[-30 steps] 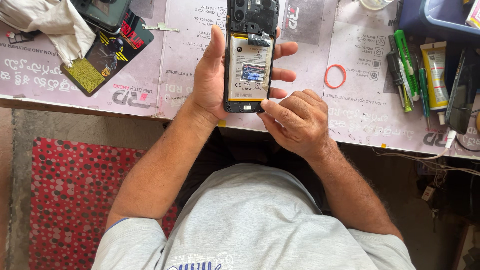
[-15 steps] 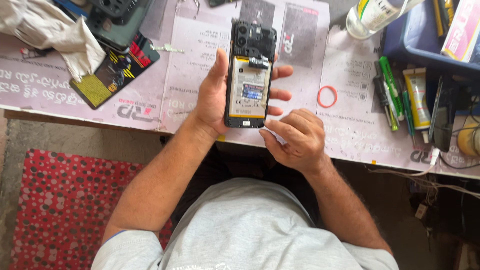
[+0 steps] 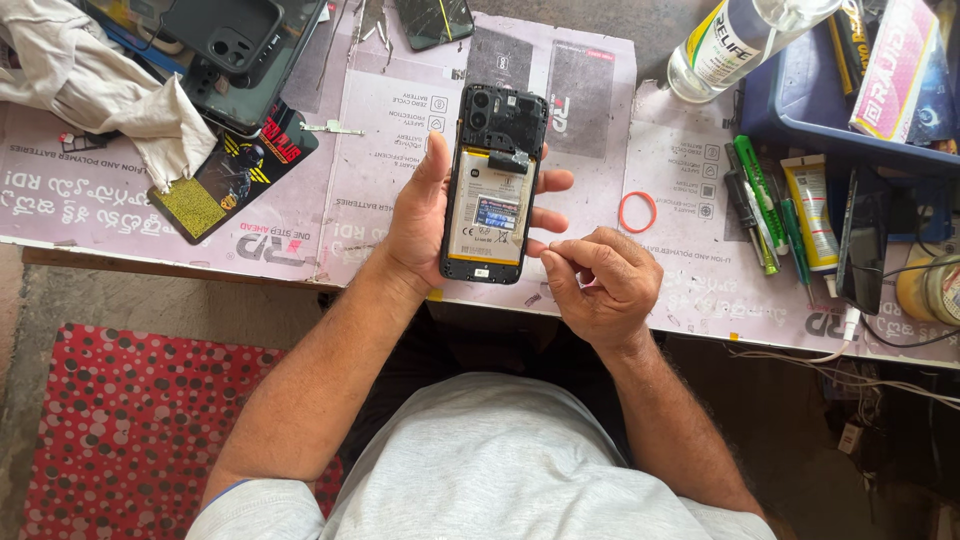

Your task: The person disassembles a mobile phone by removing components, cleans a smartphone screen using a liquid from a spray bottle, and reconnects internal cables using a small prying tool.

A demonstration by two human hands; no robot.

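My left hand (image 3: 418,215) grips an opened black phone (image 3: 490,215) upright over the table's front edge. Its back cover is off, and the pale battery and dark camera block show. The thumb lies along the left side and the fingertips wrap round the right side. My right hand (image 3: 600,285) sits just right of the phone's lower corner with thumb and fingers pinched together. Whether anything small is between them cannot be made out.
A printed paper sheet (image 3: 390,110) covers the table. A red ring (image 3: 637,211) lies right of the phone, with green screwdrivers (image 3: 757,200), a glue tube (image 3: 812,210), a clear bottle (image 3: 735,45) and a blue tray (image 3: 800,110). A white cloth (image 3: 110,90) and phone covers (image 3: 225,35) lie far left.
My right hand has slid from under the phone's bottom edge to beside its lower right corner. The view has tilted up, showing more of the table.
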